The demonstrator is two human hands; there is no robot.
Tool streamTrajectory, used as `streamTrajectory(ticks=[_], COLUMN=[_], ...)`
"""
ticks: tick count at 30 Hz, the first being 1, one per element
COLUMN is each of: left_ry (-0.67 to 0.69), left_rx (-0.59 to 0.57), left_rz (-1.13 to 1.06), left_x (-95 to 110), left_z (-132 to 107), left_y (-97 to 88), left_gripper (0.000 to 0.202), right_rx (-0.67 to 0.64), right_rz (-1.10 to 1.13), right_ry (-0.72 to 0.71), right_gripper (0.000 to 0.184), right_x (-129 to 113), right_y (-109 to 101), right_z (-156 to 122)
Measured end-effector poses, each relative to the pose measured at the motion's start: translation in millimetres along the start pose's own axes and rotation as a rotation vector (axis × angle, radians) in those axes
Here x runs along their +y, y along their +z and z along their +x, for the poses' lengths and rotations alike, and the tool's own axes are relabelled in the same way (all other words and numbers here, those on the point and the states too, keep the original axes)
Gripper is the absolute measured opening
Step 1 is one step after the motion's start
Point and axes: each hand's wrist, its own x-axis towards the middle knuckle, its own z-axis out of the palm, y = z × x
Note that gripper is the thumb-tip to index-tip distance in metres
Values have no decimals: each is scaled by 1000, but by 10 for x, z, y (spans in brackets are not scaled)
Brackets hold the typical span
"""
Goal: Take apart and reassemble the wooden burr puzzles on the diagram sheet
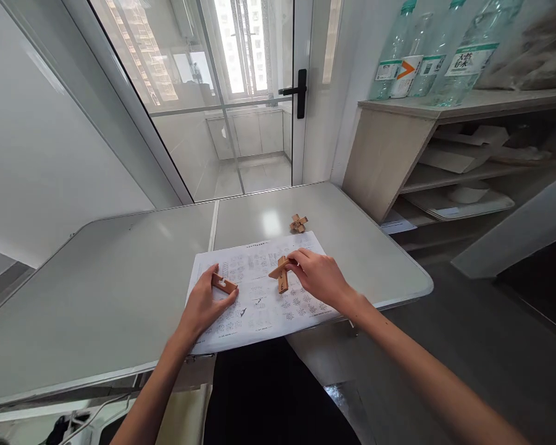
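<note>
My left hand [207, 307] grips a notched wooden puzzle piece [225, 283] by its ends, between thumb and fingers, over the left part of a printed sheet [254, 315]. My right hand [319, 275] pinches a crossed pair of wooden puzzle pieces [283, 283], one lying across the other, above the sheet's right half. The lower bar of that pair points toward me and has a dark mark at its near end. Whether the two bars are interlocked I cannot tell. Just beyond the sheet's far edge sits an assembled wooden burr puzzle [299, 223], touched by neither hand.
The sheet lies on a pale table [120, 296] with a seam. A glass door with a black handle [299, 94] stands behind it. On the right, a shelf unit [389, 154] carries several plastic bottles [467, 65], with papers and trays on its shelves.
</note>
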Motion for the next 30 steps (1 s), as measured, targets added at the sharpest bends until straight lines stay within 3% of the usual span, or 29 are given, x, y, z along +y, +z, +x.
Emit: streamTrajectory(ticks=[3,6,10,13,17,25,28,30], left_ry=[88,186,291,285,256,227,183,58], left_rx=[10,-43,-164,-218,-189,-266,-183,-66], left_rz=[-5,-115,-246,-278,-304,-375,-430,-508], left_x=[102,334,660,789,846,859,829,819], left_z=[-38,-83,-117,-122,-135,-87,-71,-79], left_y=[-25,-103,-193,-186,-119,-150,-107,-50], left_gripper=[79,76,101,102,89,78,92,96], right_rx=[24,37,38,49,102,176,207,228], right_rz=[98,214,272,284,213,158,180,180], right_ry=[-26,-71,-121,-161,-154,-71,-36,-18], right_gripper=[22,21,22,22,21,21,22,24], right_x=[-105,-239,-401,-470,-484,-467,-489,-501], right_y=[-40,-65,-69,-55,-3,238,294,311], right_z=[31,13,-21,-28,2,112,149,167])
